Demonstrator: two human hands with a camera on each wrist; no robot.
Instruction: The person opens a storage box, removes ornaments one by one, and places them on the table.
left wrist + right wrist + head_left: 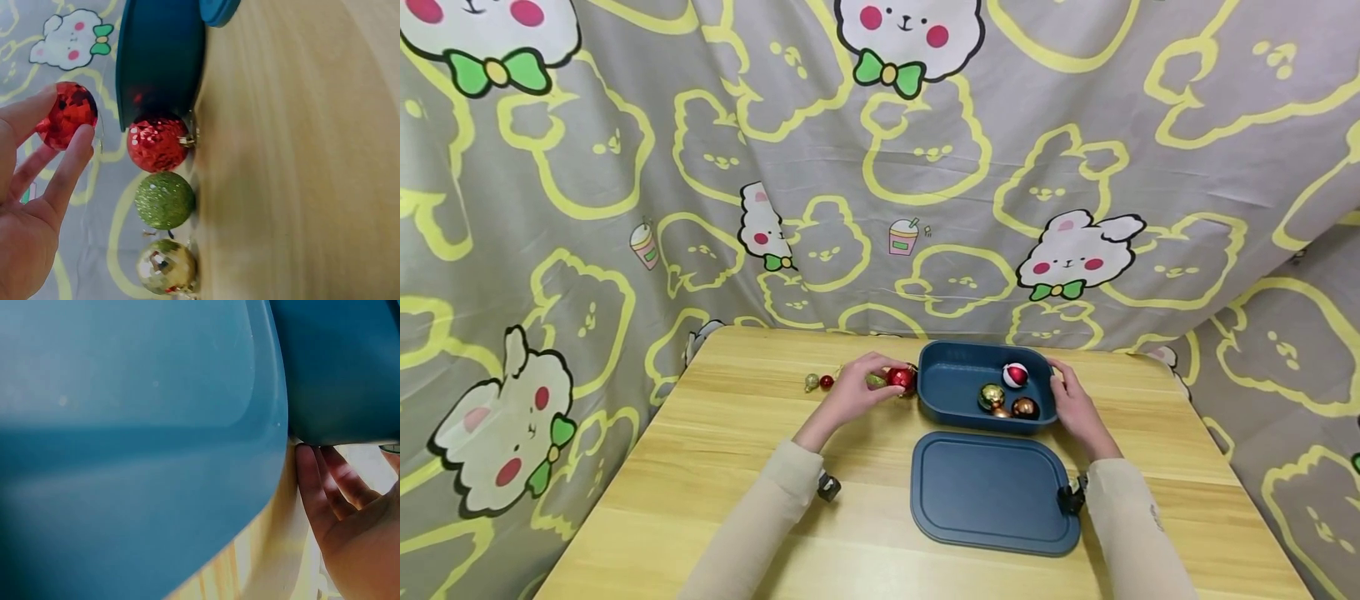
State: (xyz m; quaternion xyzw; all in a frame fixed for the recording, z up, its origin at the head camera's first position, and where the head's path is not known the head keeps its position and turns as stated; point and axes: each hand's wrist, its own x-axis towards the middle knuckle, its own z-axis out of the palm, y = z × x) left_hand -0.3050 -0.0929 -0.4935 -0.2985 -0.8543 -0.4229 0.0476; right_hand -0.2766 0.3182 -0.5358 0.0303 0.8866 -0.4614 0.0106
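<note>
My left hand [853,387] holds a shiny red faceted Christmas ball [67,117] between thumb and fingertips, raised near the left end of a blue box [955,414]. Beside that end, a second red ball [157,142] sits on the table, in line with a green glitter ball [165,200] and a gold mirrored ball [167,267]. My right hand [1078,408] rests at the box's right end, its fairly straight fingers [312,481] against the outer wall. Inside the box lie a red-and-white ball [1015,375], a gold ball [991,396] and copper-coloured balls [1025,407].
A flat blue lid [996,492] lies on the wooden table [850,533] in front of the box, under my right wrist. Left of my left hand are a small pale gold ball [812,382] and a small dark red ball [826,382]. A patterned curtain [820,167] hangs behind.
</note>
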